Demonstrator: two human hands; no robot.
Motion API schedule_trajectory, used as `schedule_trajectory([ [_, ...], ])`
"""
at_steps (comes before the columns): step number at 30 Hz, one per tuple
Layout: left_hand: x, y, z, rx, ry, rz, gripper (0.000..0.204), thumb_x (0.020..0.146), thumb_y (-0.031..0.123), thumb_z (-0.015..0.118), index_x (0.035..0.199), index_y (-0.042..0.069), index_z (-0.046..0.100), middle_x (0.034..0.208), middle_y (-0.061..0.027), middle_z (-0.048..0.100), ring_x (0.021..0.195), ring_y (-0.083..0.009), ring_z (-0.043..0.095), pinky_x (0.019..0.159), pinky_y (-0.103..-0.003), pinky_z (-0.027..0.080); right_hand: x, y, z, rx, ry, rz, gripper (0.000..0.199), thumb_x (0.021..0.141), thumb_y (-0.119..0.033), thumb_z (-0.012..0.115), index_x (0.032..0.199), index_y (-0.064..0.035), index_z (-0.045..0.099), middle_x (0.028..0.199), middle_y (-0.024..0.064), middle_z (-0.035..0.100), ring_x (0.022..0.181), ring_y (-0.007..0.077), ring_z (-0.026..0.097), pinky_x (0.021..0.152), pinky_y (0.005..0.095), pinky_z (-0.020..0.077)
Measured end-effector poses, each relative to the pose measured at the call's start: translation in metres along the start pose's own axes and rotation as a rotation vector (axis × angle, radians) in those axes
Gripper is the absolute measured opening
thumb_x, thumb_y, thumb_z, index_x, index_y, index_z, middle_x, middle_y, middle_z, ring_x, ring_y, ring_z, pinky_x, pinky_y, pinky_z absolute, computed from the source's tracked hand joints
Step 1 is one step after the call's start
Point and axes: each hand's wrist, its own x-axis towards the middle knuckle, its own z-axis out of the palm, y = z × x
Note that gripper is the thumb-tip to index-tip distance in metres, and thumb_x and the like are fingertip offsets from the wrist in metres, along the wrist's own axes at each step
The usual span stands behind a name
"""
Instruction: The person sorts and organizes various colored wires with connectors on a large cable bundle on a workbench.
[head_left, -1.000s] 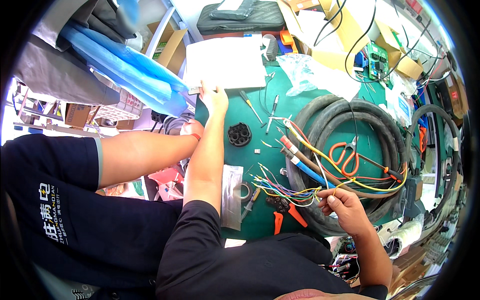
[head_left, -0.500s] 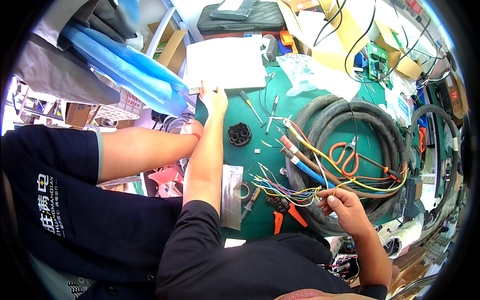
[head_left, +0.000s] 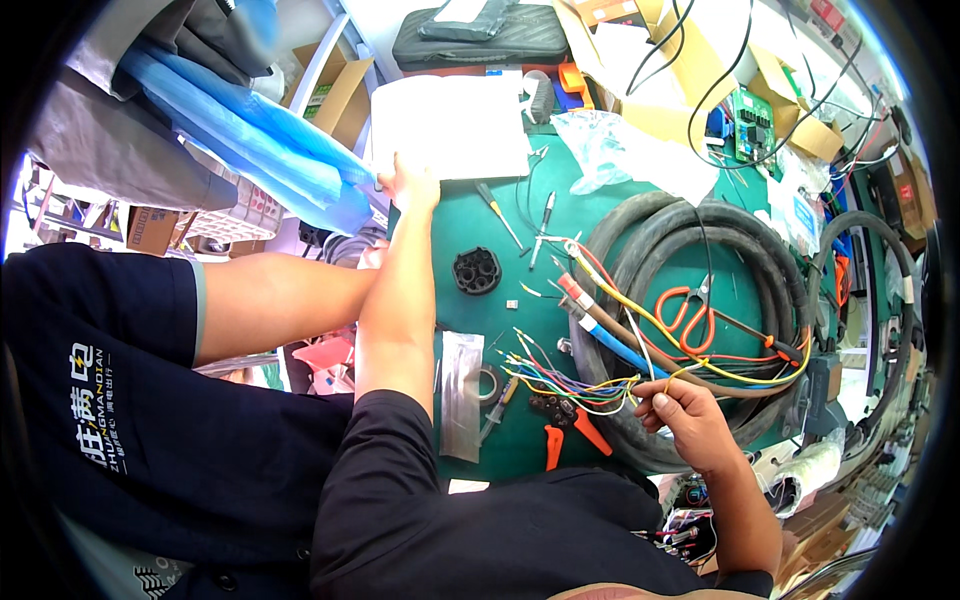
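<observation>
My left hand [head_left: 410, 186] reaches out to the near left corner of a flat white panel [head_left: 450, 125], its fingers at the edge; glare washes out the fingertips. My right hand [head_left: 686, 425] pinches a bundle of thin coloured wires [head_left: 585, 388], whose loose ends fan out to the left. These wires lie over a coil of thick black cable [head_left: 630, 245]. Thicker cores, one blue [head_left: 625, 347], also come from the cable. A round black connector insert [head_left: 477, 271] with several holes sits between my hands, beside a small white piece [head_left: 512, 304].
Orange-handled pliers [head_left: 570, 425], a screwdriver [head_left: 500, 215], a pen [head_left: 543, 228] and orange scissors [head_left: 685, 318] lie on the green mat [head_left: 500, 330]. A clear plastic bag [head_left: 460, 395] is near my left arm. Another person's forearm [head_left: 285, 305] enters from the left, passing behind mine.
My left hand has slid a little left and away along the white panel's near edge. The other person's hand has gone behind my forearm. My right hand stays on the wires.
</observation>
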Motion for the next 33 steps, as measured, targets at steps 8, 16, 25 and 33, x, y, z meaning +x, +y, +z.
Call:
schedule_trajectory([
  [8, 0.004, 0.004, -0.003, 0.016, -0.014, -0.004, 0.078, 0.078, 0.026, 0.069, 0.145, 0.017, 0.029, 0.135, -0.0339, 0.025, 0.122, -0.0473, 0.037, 0.101, -0.050, 0.037, -0.002, -0.001, 0.000, 0.000, 0.000, -0.004, 0.027, 0.098, -0.016, 0.049, 0.113, 0.0026, 0.061, 0.090, 0.0067, 0.065, 0.078, 0.0105, 0.059, 0.073, 0.0256, 0.0492],
  [16, 0.001, -0.016, -0.018, -0.050, -0.004, 0.165, 0.064, 0.079, 0.020, 0.066, 0.134, 0.001, 0.041, 0.124, -0.0281, 0.045, 0.108, -0.0402, 0.051, 0.099, -0.044, 0.039, -0.002, -0.004, 0.002, -0.016, -0.009, -0.004, 0.024, 0.095, -0.010, 0.046, 0.110, 0.0026, 0.061, 0.086, 0.0030, 0.061, 0.073, 0.0084, 0.055, 0.069, 0.0242, 0.0470],
  [25, -0.241, 0.013, -0.113, -0.959, -0.378, -0.070, 0.022, 0.095, 0.021, 0.055, 0.096, 0.000, 0.063, 0.086, -0.0071, 0.064, 0.074, -0.0151, 0.061, 0.069, -0.027, 0.048, -0.002, 0.002, -0.007, -0.099, 0.001, -0.078, 0.026, 0.095, -0.012, 0.046, 0.109, 0.0038, 0.061, 0.084, 0.0027, 0.061, 0.071, 0.0078, 0.053, 0.067, 0.0239, 0.0466],
  [33, -0.338, -0.017, -0.128, -0.274, -1.030, -0.204, 0.057, 0.092, 0.051, 0.052, 0.077, -0.003, 0.063, 0.062, -0.0105, 0.063, 0.055, -0.0160, 0.062, 0.050, -0.027, 0.048, -0.008, 0.004, 0.001, -0.258, -0.013, -0.098, 0.024, 0.096, -0.013, 0.047, 0.108, 0.0018, 0.061, 0.086, 0.0027, 0.062, 0.074, 0.0075, 0.054, 0.068, 0.0228, 0.0468],
])
